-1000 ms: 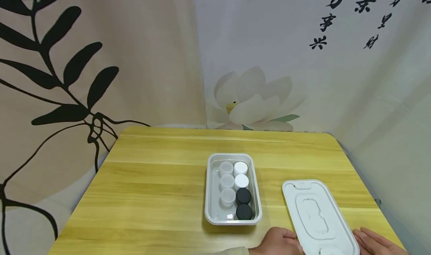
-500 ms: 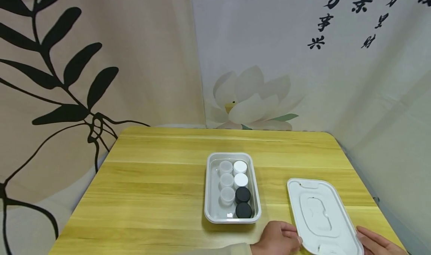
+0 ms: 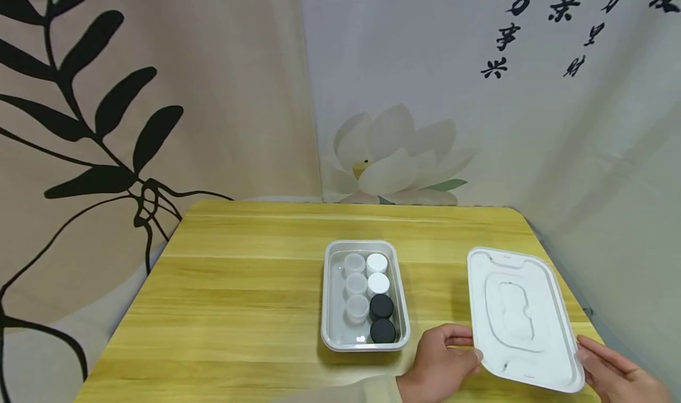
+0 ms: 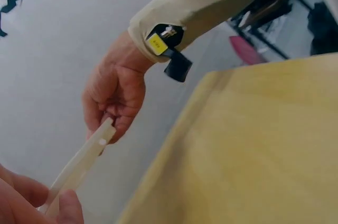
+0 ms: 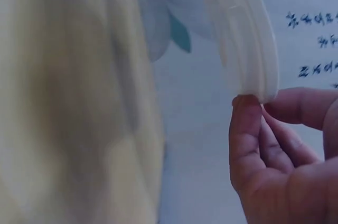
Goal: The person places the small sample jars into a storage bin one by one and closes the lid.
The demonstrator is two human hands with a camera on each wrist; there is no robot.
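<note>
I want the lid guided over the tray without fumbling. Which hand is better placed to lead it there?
Probably the left hand: it grips the white lid's edge on the side nearest the grey tray of small jars. The right hand holds the far edge, away from the tray.

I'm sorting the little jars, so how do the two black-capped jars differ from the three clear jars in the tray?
The black-capped jars sit in the right column, nearest the person; the clear jars fill the left column. The black-capped jars are closed by dark caps; the clear jars show no coloured caps and look translucent. Both groups stand upright in the grey tray.
</note>
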